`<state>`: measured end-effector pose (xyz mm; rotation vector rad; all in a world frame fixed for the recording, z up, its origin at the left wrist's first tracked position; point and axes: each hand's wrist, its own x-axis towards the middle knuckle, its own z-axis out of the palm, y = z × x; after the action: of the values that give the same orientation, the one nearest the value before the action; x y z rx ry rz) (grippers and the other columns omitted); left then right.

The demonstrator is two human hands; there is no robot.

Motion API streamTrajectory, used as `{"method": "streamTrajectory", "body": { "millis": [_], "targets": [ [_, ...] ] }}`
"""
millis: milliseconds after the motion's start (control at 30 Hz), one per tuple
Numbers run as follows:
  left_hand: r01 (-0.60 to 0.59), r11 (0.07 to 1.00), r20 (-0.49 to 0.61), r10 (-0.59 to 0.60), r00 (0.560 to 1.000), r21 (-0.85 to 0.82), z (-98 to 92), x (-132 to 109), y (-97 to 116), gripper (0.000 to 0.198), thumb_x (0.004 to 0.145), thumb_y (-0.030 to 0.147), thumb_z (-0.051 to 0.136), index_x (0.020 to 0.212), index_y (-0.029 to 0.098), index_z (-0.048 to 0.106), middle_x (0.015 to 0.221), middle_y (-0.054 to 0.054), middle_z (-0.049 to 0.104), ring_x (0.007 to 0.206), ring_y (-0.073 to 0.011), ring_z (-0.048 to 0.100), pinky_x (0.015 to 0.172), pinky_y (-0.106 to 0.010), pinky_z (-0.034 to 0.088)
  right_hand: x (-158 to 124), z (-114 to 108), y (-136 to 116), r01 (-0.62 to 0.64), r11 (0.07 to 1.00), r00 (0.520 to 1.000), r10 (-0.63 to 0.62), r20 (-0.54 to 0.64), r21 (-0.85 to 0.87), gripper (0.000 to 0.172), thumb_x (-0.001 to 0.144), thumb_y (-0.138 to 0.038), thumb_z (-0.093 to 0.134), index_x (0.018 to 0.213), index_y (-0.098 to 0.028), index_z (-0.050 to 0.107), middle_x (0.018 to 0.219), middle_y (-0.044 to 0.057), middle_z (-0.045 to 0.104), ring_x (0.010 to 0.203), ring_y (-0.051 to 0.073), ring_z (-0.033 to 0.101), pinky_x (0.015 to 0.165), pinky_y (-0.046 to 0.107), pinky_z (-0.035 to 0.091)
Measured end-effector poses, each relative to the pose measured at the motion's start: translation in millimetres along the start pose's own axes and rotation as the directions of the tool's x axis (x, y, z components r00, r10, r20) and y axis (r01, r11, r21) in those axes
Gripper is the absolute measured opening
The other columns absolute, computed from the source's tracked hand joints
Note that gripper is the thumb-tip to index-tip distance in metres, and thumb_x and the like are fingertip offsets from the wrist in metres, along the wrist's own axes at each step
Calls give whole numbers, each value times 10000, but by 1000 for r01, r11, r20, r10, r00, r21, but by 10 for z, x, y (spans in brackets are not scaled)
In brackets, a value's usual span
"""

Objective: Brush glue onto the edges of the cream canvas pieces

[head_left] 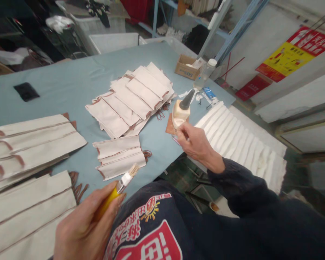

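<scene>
My left hand (pixel 89 220) is closed around the yellow handle of a paintbrush (pixel 119 187), its bristles pointing up and away from me. Beyond the brush lies a small cream fabric piece (pixel 119 155) with brown seams and brown ties at one end. My right hand (pixel 196 144) has its fingers curled in, right by the lower part of a squeeze bottle (pixel 180 112) with a dark nozzle. Whether the fingers touch the bottle or pinch something small is hidden. Under the bottle is a brown square (pixel 170 124).
A pile of cream fabric pieces (pixel 135 94) lies mid-table, with more stacks (pixel 38 141) at left. A cardboard box (pixel 186 66), a clear jar (pixel 206 74) and a blue packet (pixel 209 93) stand far right. White folded fabric (pixel 238 144) lies beside the table. A black flat object (pixel 26 91) is at left.
</scene>
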<state>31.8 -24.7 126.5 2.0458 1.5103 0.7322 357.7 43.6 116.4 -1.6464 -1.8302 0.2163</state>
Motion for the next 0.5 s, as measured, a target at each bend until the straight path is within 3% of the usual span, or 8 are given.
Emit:
{"method": "streamTrajectory", "body": {
  "millis": [133,200,367,500],
  "targets": [
    [20,998,-1,-20,1000,-57,15,50,92,316,943,548,684,1128,306,770,949,34,847,682,-139,782,599,-148,598,-153,-93,-291,202,954,969,-227,97,222,234,925,-168,417,705,-248,426,558,-64,407,480,118,351,525,277,288],
    [11,998,-6,-12,1000,-61,20,97,156,329,943,577,670,1096,305,773,907,40,842,640,-129,766,558,-144,580,-221,-92,-485,234,923,956,-276,101,307,293,930,-153,437,656,-246,389,538,-76,372,462,95,318,503,262,275],
    [-46,998,-19,45,999,-36,19,132,217,338,956,608,636,1090,322,758,825,62,805,547,-106,699,538,-153,561,-298,-128,-639,247,864,947,-312,82,439,263,919,-133,553,668,-208,534,567,-61,535,499,74,450,502,212,346],
    [-28,999,-22,28,999,-15,40,75,184,360,949,620,639,1125,325,746,888,45,809,636,-138,734,576,-197,579,-328,-200,-609,201,828,946,-303,116,523,131,866,-114,583,774,-192,636,650,-32,660,514,81,512,517,207,422]
  ]
}}
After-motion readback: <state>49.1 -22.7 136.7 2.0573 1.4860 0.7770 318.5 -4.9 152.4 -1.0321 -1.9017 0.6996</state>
